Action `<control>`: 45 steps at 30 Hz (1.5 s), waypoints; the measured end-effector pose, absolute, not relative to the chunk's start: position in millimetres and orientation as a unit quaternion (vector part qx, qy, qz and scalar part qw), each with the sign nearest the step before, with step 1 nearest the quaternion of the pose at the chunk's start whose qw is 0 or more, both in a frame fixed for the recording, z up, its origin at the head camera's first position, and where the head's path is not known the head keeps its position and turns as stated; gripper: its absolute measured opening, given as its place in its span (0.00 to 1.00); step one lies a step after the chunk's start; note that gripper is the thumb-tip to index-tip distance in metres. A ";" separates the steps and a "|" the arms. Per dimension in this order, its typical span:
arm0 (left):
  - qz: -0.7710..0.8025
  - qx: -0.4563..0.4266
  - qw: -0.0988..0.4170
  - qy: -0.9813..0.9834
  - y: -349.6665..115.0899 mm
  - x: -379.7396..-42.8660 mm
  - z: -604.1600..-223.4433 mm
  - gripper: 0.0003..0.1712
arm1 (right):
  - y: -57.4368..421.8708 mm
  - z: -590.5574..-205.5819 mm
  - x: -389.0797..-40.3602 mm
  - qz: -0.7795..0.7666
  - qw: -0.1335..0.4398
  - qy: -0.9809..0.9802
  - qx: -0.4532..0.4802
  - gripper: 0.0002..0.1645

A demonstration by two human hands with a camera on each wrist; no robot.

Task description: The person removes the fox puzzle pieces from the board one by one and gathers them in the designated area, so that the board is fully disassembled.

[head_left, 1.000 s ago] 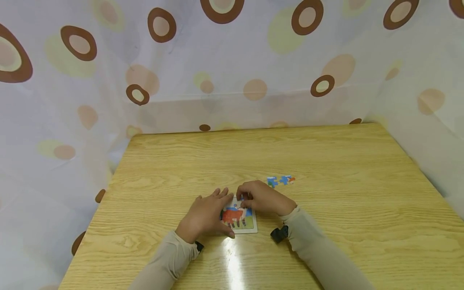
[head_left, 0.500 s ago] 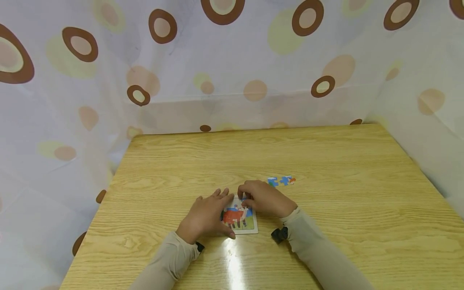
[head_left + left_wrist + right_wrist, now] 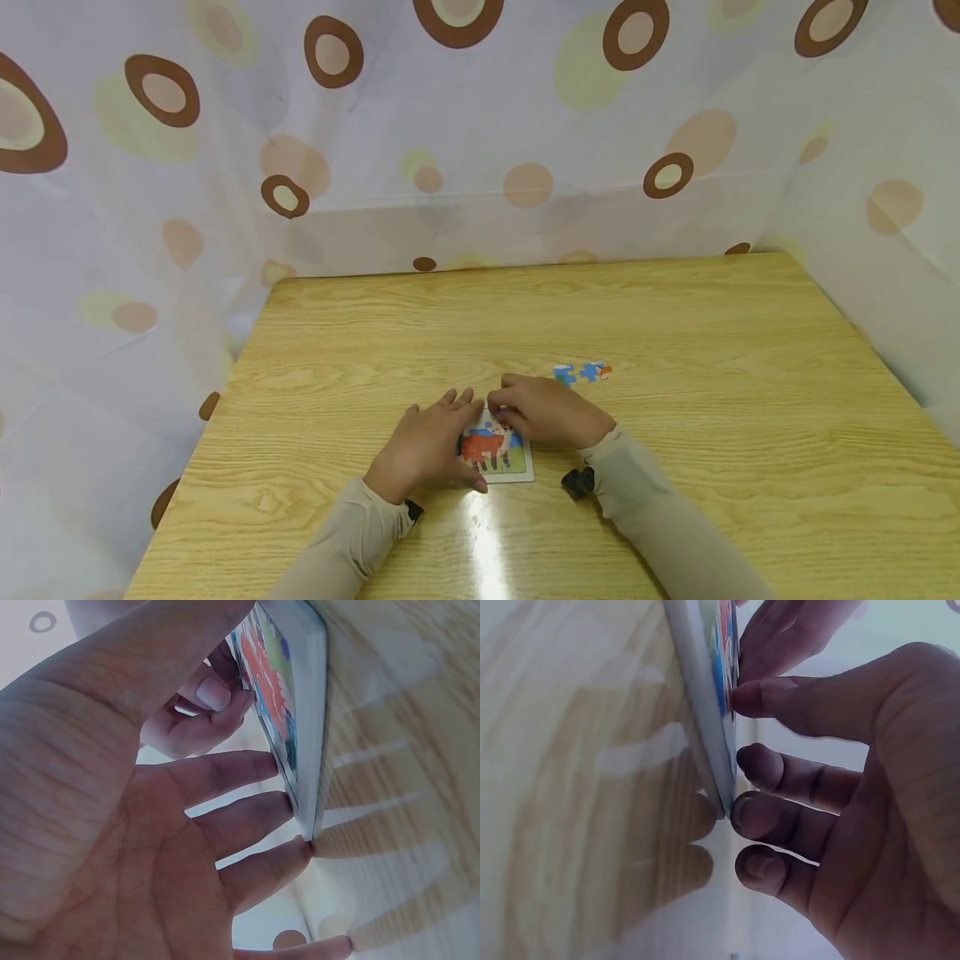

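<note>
We see the table (image 3: pixel 720 392) stretching from the puzzle (image 3: pixel 487 450) to distant edges at twelve and three o'clock. At nine, the left hand (image 3: pixel 423 446) spreads straight fingers against its rim. At two, the right hand (image 3: pixel 551 410) bends its fingers, thumb touching the picture; we cannot tell whether it pinches anything. Loose pieces (image 3: pixel 590 372) lie beyond.

I'm seeing the puzzle (image 3: pixel 483 447) lying on the surface (image 3: pixel 390 333). Loose pieces (image 3: pixel 590 372) are lying behind it, rightward.
</note>
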State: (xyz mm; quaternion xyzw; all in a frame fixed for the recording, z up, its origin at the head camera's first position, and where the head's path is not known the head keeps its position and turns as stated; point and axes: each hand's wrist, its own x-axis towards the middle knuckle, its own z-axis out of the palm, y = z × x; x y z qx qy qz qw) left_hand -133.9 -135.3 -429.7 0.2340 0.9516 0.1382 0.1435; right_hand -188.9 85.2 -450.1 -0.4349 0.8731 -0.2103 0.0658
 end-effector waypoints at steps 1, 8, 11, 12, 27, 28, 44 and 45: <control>0.139 0.234 0.144 0.952 -135.4 -133.9 -429.4 0.65 | 85.1 -450.1 -189.0 -0.218 0.069 0.870 -0.437 0.06; 0.144 0.234 0.144 0.951 -135.9 -133.8 -429.8 0.66 | 84.7 -449.9 -190.8 -0.248 0.111 0.860 -0.432 0.07; 0.144 0.234 0.144 0.951 -136.1 -133.6 -430.2 0.66 | 84.5 -449.8 -190.8 -0.250 0.130 0.861 -0.424 0.05; 0.145 0.233 0.144 0.951 -136.1 -133.6 -430.3 0.66 | 84.6 -449.9 -190.6 -0.250 0.135 0.861 -0.422 0.04; 0.142 0.231 0.153 0.950 -135.9 -134.4 -430.1 0.65 | 83.5 -449.3 -187.4 -0.281 0.126 0.860 -0.407 0.08; 0.142 0.232 0.153 0.950 -136.0 -134.3 -429.5 0.65 | 83.3 -449.3 -187.4 -0.282 0.124 0.860 -0.406 0.08; 0.141 0.232 0.155 0.950 -135.4 -134.2 -430.0 0.65 | 85.1 -443.3 -189.3 -0.298 0.074 0.875 -0.374 0.10; 0.141 0.232 0.154 0.950 -135.3 -134.1 -429.9 0.65 | 85.7 -442.5 -189.4 -0.299 0.067 0.875 -0.375 0.10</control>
